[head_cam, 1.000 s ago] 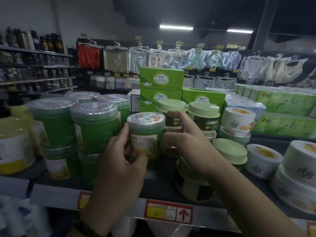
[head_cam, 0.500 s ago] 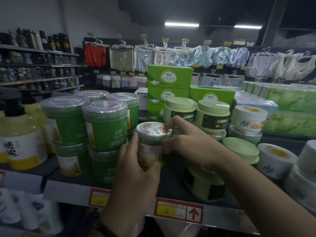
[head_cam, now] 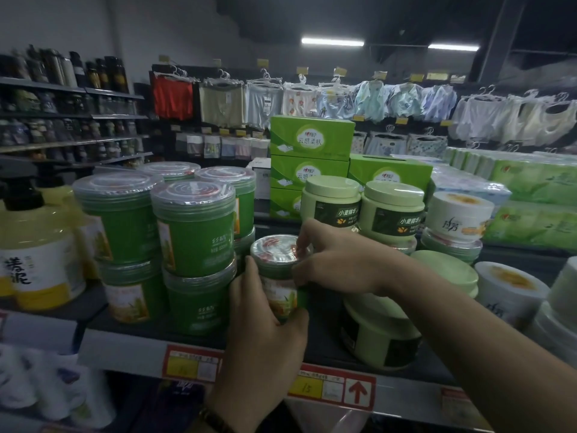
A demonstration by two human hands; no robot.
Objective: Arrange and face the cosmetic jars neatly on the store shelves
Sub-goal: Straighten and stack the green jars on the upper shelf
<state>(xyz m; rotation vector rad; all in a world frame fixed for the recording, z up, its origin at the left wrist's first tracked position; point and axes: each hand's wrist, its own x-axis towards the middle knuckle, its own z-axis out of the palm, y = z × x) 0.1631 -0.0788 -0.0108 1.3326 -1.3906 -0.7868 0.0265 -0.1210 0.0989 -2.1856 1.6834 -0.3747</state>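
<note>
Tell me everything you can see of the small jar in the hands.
The small jar is a round tub with a clear plastic lid showing red print, a green band below and a pale label with yellow-green artwork. It is upright, right of the stacked green jars. The left hand wraps its body; the right hand pinches the lid rim. Its base is hidden.

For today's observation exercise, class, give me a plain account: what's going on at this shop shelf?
A person is tidying cosmetic jars on a store shelf. Both hands hold one small green jar with a clear lid. The left hand wraps round its body, and the right hand grips its lid rim and side. The jar sits in the gap between the stacked green jars and the pale green jars. The hands hide whether it rests on the shelf.
</note>
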